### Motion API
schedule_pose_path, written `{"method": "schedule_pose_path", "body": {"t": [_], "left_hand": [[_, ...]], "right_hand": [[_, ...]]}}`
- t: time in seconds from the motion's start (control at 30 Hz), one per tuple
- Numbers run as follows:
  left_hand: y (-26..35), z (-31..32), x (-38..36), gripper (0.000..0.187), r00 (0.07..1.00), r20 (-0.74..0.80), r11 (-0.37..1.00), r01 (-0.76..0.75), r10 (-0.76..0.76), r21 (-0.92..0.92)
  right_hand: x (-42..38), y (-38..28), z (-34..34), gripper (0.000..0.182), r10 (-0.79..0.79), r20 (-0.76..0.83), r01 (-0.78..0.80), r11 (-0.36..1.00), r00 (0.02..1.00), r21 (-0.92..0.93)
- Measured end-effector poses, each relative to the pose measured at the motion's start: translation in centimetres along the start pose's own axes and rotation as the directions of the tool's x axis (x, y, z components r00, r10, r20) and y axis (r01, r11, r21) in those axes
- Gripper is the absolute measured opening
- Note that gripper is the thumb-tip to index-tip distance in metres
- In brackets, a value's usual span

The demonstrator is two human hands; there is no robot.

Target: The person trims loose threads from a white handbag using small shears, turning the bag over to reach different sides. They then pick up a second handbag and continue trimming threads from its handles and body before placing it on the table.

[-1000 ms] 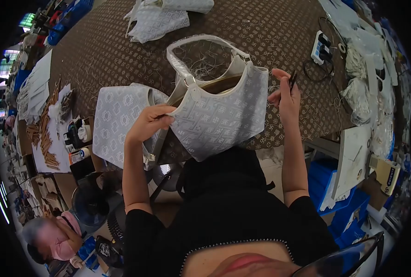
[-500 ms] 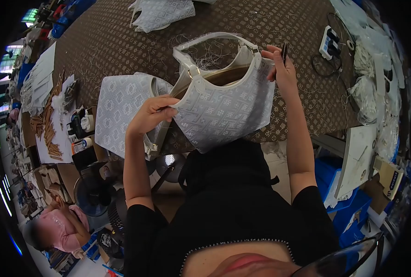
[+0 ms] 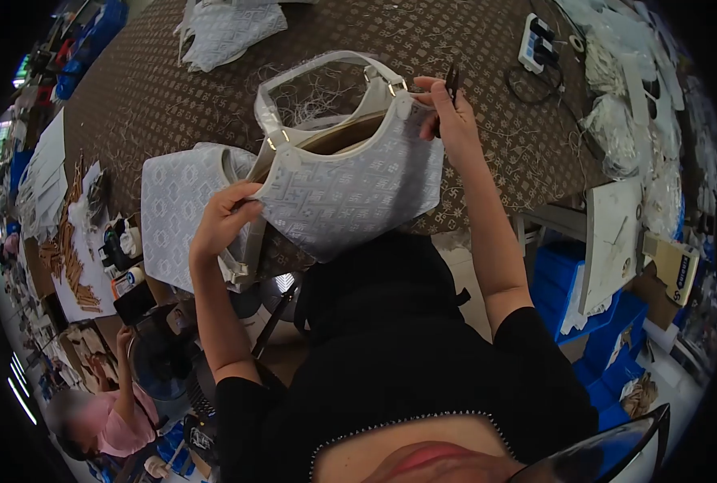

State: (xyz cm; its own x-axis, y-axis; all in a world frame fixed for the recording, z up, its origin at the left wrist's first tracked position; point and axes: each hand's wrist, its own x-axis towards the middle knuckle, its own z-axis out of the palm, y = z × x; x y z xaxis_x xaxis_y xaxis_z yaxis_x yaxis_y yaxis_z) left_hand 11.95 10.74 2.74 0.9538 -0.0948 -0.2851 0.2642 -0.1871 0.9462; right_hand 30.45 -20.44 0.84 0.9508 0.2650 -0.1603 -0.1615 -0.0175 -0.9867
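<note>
A light grey patterned handbag [image 3: 350,197] with white handles and gold-coloured rings hangs tilted at the table's near edge, its top opening showing a brown lining. At the bag's left upper corner, my left hand [image 3: 225,213] pinches the edge between thumb and fingers. My right hand [image 3: 455,125] is at the right upper corner, fingers curled against the bag. Dark thread snips [image 3: 452,83] stick up out of that hand, points away from me. Beside my left hand lies another grey patterned bag [image 3: 177,209].
Loose threads litter the brown patterned table [image 3: 487,48]. More grey patterned pieces [image 3: 233,32] lie at the back. A power strip [image 3: 529,44] with a cable sits at the right, near plastic-wrapped materials [image 3: 612,141]. Blue crates [image 3: 555,278] stand below. A co-worker in pink [image 3: 125,423] is at the lower left.
The handbag and both hands sit further left in view, as does the table, so the camera has turned. My grip looks the same. The co-worker has raised an arm.
</note>
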Motion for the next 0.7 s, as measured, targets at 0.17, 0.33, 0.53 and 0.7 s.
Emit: {"method": "schedule_pose_path", "body": {"t": [0.17, 0.33, 0.53, 0.7], "left_hand": [[-1.4, 0.0, -0.7, 0.024, 0.994, -0.074, 0.997, 0.076, -0.075, 0.018], [-1.8, -0.1, -0.9, 0.023, 0.995, -0.041, 0.996, 0.091, -0.090, 0.016], [1.0, 0.8, -0.4, 0.026, 0.982, -0.118, 0.971, 0.169, -0.150, 0.169], [5.4, 2.1, 2.7, 0.044, 0.973, -0.229, 0.867, 0.145, -0.037, 0.477]], "right_hand": [[-1.0, 0.0, -0.1, 0.047, 0.010, 0.033, -0.011, 0.999, 0.999, 0.039], [-1.2, 0.6, 0.1, 0.050, -0.012, 0.063, 0.007, 0.997, 0.998, 0.075], [-1.9, 0.3, 0.2, 0.047, 0.001, 0.055, -0.005, 0.997, 0.998, 0.083], [-3.3, 0.1, 0.4, 0.044, 0.010, -0.044, -0.004, 0.990, 0.999, 0.139]]}}
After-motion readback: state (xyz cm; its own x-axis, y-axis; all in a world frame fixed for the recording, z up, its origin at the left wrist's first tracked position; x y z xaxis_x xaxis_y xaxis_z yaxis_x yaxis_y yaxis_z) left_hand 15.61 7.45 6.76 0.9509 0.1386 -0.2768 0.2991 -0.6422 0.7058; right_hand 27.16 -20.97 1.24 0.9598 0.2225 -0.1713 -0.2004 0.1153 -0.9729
